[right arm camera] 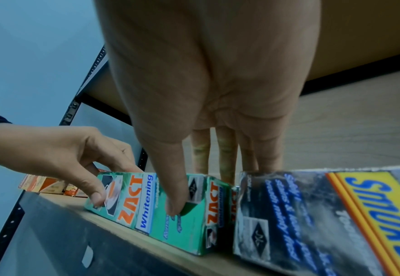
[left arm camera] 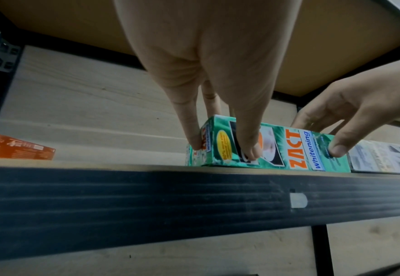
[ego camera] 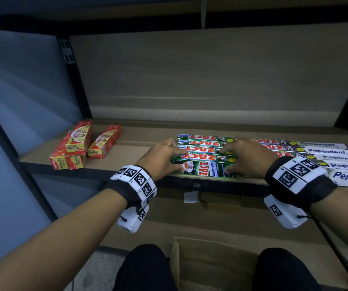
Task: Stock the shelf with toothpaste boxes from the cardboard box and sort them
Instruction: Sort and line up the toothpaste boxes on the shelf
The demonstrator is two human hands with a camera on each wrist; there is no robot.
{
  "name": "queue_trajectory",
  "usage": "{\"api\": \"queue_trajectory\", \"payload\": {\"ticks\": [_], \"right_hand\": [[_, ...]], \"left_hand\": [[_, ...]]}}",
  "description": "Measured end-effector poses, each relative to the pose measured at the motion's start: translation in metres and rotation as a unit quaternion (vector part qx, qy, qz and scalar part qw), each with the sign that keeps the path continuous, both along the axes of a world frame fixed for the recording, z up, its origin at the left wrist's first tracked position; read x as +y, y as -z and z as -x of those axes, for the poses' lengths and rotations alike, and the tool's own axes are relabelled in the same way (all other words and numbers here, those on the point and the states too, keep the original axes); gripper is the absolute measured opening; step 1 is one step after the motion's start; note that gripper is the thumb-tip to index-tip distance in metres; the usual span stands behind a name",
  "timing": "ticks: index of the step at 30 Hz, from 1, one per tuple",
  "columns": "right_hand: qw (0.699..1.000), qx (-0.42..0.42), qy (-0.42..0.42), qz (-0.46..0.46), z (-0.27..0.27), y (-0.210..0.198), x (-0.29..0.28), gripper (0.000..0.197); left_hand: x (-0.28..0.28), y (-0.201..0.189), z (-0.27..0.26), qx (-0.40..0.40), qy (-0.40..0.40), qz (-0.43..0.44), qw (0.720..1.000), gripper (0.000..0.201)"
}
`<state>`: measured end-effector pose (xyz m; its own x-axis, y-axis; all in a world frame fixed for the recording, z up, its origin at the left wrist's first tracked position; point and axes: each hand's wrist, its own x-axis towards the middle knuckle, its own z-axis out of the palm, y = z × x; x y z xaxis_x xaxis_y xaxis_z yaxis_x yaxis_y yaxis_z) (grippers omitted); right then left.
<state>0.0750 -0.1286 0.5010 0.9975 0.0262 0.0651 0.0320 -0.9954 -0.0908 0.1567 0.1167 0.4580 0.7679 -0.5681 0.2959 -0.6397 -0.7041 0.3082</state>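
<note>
The green Zact toothpaste box (ego camera: 205, 168) stands on its long edge at the front lip of the shelf (ego camera: 126, 148), the nearest of a row of green Zact boxes (ego camera: 202, 143) lying side by side. The left hand (ego camera: 160, 157) grips its left end, thumb on the front face and fingers (left arm camera: 195, 130) reaching over the top behind it. The right hand (ego camera: 246, 157) pinches the right end the same way, thumb pressed on the front. Just right lie grey Zact boxes (ego camera: 282, 147), then white Pepsodent boxes (ego camera: 345, 162). Red Colgate boxes (ego camera: 80, 145) sit well apart to the left. The cardboard box (ego camera: 210, 267) sits below.
</note>
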Motion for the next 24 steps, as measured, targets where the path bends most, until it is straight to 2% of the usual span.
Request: {"api": "queue_trajectory", "payload": {"ticks": [16,24], "right_hand": [[0.999,0.000,0.017,-0.042,0.008,0.002,-0.007,0.067],[0.996,-0.044,0.001,-0.072,0.013,-0.007,0.018,0.048]], "left_hand": [[-0.011,0.002,0.010,-0.041,0.002,-0.040,0.998,0.062],[0.016,-0.009,0.009,-0.059,-0.009,-0.013,0.998,0.056]]}}
